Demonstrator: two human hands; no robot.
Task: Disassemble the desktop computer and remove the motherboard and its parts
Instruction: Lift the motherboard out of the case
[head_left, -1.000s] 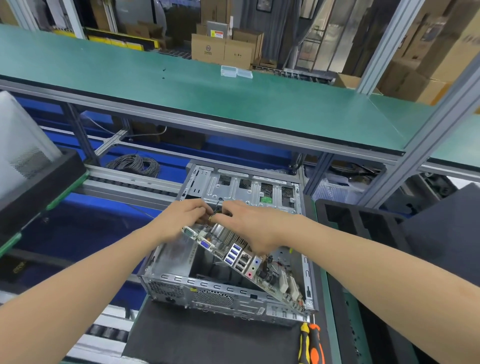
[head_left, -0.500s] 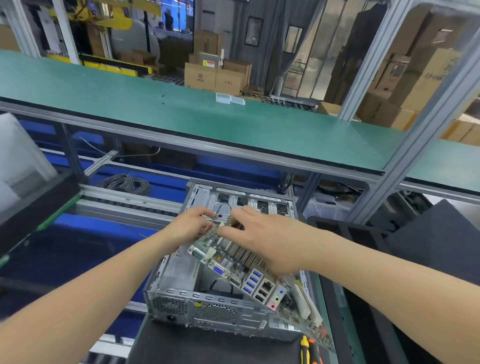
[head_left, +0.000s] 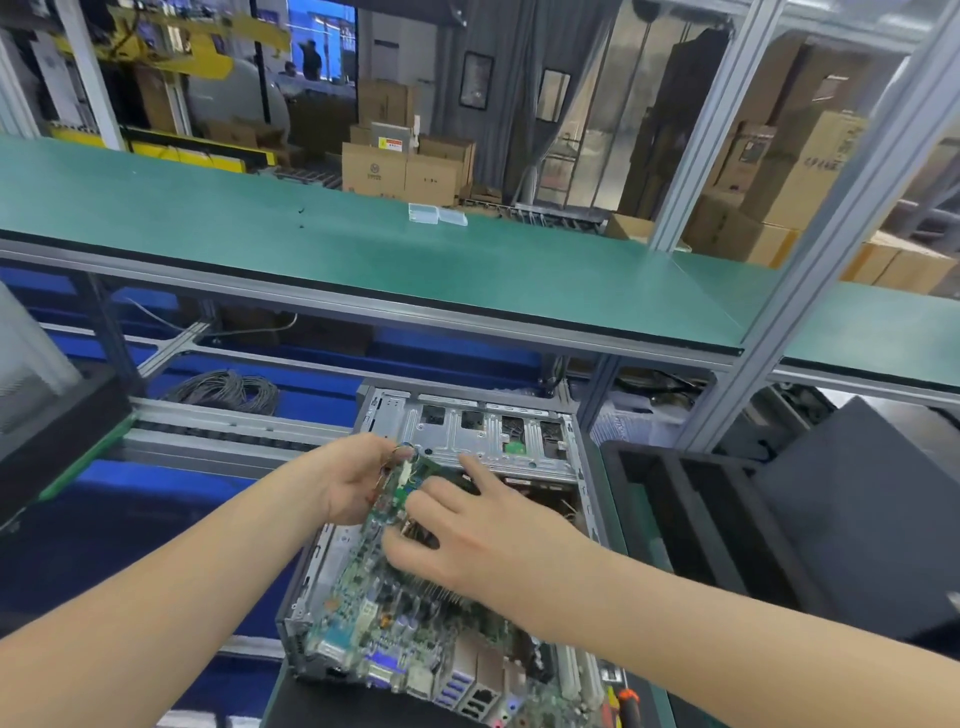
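While the left hand (head_left: 353, 480) curls its fingers and thumb round the far top corner of the motherboard (head_left: 395, 623), the right hand (head_left: 493, 535) lies over the middle of the board from the other side. Its thumb and bent fingers pinch the finned heatsink (head_left: 447, 592), and its forefinger stretches straight out toward the back of the case. Both hands have hold of something, neither is slack.

The motherboard is tilted steeply, its far edge raised between the two hands. Its near edge hangs low over the front rim of the computer case (head_left: 467, 431), with the rear ports (head_left: 467, 691) – blue, black and coloured sockets – facing the camera. The case lies open on its side on a dark mat, and its bare metal drive bay shows beyond the fingers.

Just right of the case's near corner lies a screwdriver (head_left: 626, 699) with an orange and black handle. Further right stands a black foam tray (head_left: 675, 509) with long slots. A coil of grey cable (head_left: 228, 389) lies behind the rollers to the left. Above runs a green shelf (head_left: 363, 249) bearing two small clear boxes (head_left: 436, 214), with cardboard cartons (head_left: 405, 171) stacked beyond it
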